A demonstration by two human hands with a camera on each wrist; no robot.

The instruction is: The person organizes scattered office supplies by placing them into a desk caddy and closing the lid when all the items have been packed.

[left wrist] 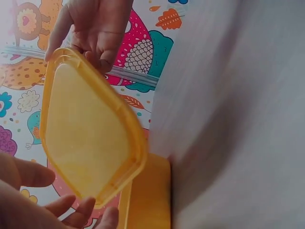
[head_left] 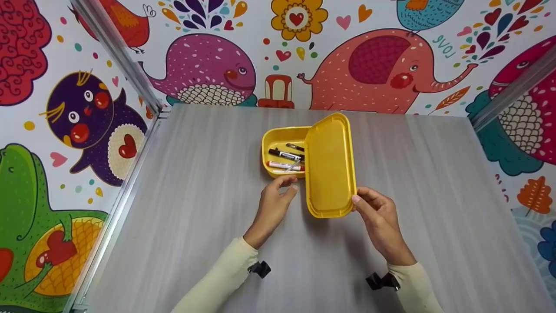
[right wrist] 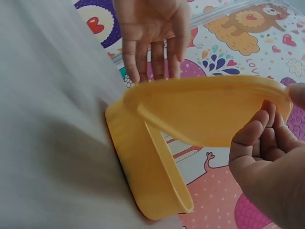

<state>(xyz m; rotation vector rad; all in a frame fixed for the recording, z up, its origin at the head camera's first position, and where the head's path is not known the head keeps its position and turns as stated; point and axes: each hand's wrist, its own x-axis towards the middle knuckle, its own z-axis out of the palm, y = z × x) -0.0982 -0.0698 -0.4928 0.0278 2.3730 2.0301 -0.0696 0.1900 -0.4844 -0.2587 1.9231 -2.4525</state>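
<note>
A yellow lid is tilted above the right part of a yellow box, hiding that part from the head view. My right hand pinches the lid's near right edge between thumb and fingers. Close to the box's near side is my left hand, its fingers loosely bent and holding nothing. Inside the box lie a black marker, a red-and-white marker and a dark pen. In the right wrist view, the box rests on the table, apart from most of the lid.
The grey wood-grain table spreads around the box. Printed panels with cartoon animals stand behind and at both sides, with a metal rail along the left edge. A black wrist strap piece sticks out from the left sleeve.
</note>
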